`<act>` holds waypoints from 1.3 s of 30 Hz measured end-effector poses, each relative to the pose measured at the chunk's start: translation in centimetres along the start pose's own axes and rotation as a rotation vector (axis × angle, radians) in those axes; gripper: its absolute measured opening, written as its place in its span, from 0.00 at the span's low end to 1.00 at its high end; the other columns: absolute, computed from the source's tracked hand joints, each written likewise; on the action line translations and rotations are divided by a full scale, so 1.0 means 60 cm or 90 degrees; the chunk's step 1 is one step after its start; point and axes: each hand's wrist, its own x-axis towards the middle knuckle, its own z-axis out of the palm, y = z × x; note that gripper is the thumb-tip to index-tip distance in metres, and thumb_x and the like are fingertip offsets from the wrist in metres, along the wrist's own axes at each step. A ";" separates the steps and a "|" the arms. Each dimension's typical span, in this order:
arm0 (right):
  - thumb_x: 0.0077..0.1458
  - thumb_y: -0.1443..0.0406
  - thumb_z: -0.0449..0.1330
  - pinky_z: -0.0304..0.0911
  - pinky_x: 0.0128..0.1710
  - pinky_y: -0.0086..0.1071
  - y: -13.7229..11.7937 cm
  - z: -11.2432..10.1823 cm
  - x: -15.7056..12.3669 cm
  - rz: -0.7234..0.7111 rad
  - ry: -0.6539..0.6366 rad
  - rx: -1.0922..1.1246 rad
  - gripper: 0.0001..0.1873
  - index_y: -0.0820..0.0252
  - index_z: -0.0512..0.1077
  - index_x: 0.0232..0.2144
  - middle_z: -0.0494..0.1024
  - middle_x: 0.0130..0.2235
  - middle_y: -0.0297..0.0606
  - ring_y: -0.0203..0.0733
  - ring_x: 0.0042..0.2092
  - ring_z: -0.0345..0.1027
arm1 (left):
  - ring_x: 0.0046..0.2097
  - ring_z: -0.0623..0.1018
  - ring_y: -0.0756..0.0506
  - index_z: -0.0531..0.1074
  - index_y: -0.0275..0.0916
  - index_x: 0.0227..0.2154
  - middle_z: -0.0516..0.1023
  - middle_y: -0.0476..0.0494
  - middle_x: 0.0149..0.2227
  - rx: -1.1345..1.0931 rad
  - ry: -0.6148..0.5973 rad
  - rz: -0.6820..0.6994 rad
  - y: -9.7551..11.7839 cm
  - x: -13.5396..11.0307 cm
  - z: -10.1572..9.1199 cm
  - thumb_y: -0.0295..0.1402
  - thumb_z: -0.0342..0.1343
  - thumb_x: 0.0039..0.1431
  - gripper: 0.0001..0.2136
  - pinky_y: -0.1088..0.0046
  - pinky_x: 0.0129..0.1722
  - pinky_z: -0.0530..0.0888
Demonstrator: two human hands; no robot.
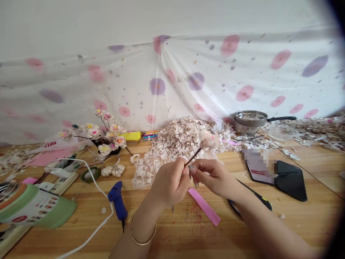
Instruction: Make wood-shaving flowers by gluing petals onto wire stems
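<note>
My left hand is closed around the dark stem of an artificial flower. Pale, pink-tinged petals form the flower head, which tilts up and to the right above both hands. Close against the left thumb, my right hand is closed in a pinch; what lies between its fingertips is hidden. A pink paper strip lies on the wooden table just below the hands. Beyond them is a clear compartment tray with loose petals in it.
Left of the hands are a blue glue gun, green tape roll, white cable, power strip and green container. Behind stand a flower arrangement and petal pile. Scissors, phone and pan are right.
</note>
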 end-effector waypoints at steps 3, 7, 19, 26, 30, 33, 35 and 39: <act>0.63 0.59 0.50 0.56 0.28 0.28 -0.003 0.000 -0.001 0.002 -0.005 -0.009 0.18 0.61 0.69 0.25 0.72 0.24 0.34 0.34 0.28 0.63 | 0.23 0.61 0.49 0.49 0.43 0.27 0.59 0.54 0.22 0.003 0.011 0.003 -0.001 -0.001 0.000 0.26 0.41 0.61 0.09 0.71 0.25 0.55; 0.63 0.58 0.49 0.57 0.29 0.28 -0.003 0.000 -0.002 0.011 -0.023 0.001 0.19 0.61 0.69 0.25 0.72 0.24 0.34 0.34 0.27 0.63 | 0.24 0.62 0.49 0.49 0.43 0.27 0.59 0.54 0.23 0.004 0.025 -0.001 -0.004 -0.002 0.001 0.25 0.42 0.59 0.09 0.71 0.25 0.56; 0.65 0.58 0.47 0.58 0.30 0.28 -0.008 -0.006 -0.009 0.002 -0.060 0.021 0.21 0.60 0.67 0.23 0.71 0.25 0.34 0.34 0.28 0.64 | 0.24 0.63 0.49 0.50 0.43 0.28 0.62 0.54 0.23 -0.096 0.015 -0.044 -0.007 -0.006 -0.001 0.26 0.43 0.60 0.09 0.71 0.26 0.58; 0.64 0.60 0.47 0.57 0.30 0.29 -0.008 -0.010 -0.014 0.004 -0.068 -0.001 0.17 0.60 0.67 0.27 0.72 0.27 0.34 0.35 0.29 0.64 | 0.26 0.65 0.49 0.51 0.43 0.27 0.64 0.52 0.24 -0.145 0.019 -0.052 -0.008 -0.007 -0.001 0.28 0.42 0.62 0.09 0.71 0.27 0.60; 0.63 0.63 0.47 0.57 0.30 0.30 -0.013 -0.017 -0.016 -0.003 -0.058 -0.033 0.16 0.60 0.68 0.27 0.72 0.27 0.35 0.37 0.30 0.64 | 0.26 0.65 0.49 0.51 0.43 0.27 0.65 0.52 0.25 -0.140 0.025 -0.059 -0.009 -0.006 0.000 0.27 0.43 0.61 0.09 0.71 0.27 0.61; 0.62 0.60 0.48 0.57 0.30 0.31 -0.018 -0.019 -0.015 0.002 -0.008 -0.041 0.16 0.59 0.69 0.26 0.72 0.27 0.35 0.37 0.30 0.63 | 0.25 0.65 0.49 0.50 0.43 0.27 0.65 0.52 0.24 -0.142 0.019 -0.066 -0.009 -0.004 0.004 0.27 0.43 0.61 0.09 0.72 0.26 0.61; 0.61 0.58 0.50 0.58 0.29 0.30 -0.019 -0.015 -0.014 0.013 0.029 -0.034 0.15 0.59 0.69 0.28 0.73 0.27 0.36 0.38 0.30 0.64 | 0.25 0.66 0.49 0.50 0.43 0.26 0.64 0.52 0.24 -0.138 0.012 -0.060 -0.008 -0.004 0.008 0.27 0.43 0.60 0.09 0.72 0.27 0.61; 0.59 0.60 0.54 0.60 0.28 0.29 -0.010 -0.005 -0.011 0.025 0.041 0.000 0.10 0.59 0.68 0.29 0.74 0.28 0.35 0.37 0.30 0.65 | 0.26 0.66 0.49 0.50 0.43 0.26 0.64 0.52 0.24 -0.130 0.018 -0.046 -0.004 -0.004 0.012 0.27 0.44 0.60 0.09 0.72 0.27 0.62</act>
